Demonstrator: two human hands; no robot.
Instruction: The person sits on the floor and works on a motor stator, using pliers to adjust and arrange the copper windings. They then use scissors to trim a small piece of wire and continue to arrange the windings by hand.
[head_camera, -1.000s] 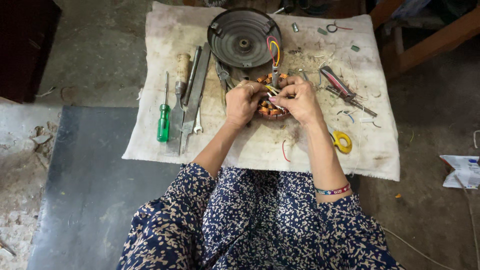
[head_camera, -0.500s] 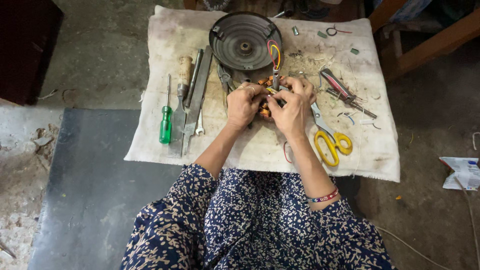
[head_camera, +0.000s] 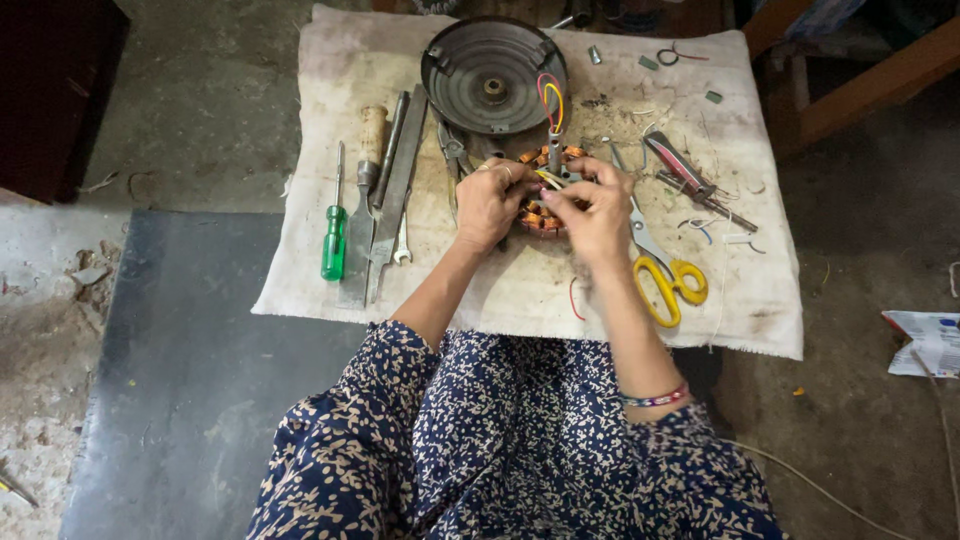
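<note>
We see both hands closed on the copper-wound stator (head_camera: 545, 195), which lies flat on the cloth (head_camera: 500, 290) just below the round metal cover (head_camera: 493, 75). The left hand (head_camera: 490, 203) grips its left rim, and the right hand (head_camera: 597, 208) pinches wires on top. Its short shaft (head_camera: 554, 150) points toward the cover. Yellow-handled scissors (head_camera: 665, 270) lie right of the stator.

Soft, even daylight fills the scene, brightest on the pale cloth (head_camera: 520, 290), which reads slightly washed out near its far edge. Shadows are faint and short. The dark metal sheet (head_camera: 200, 350) on the floor shows a dull sheen. Focus is sharp throughout; straight lines bow slightly toward the frame corners.
</note>
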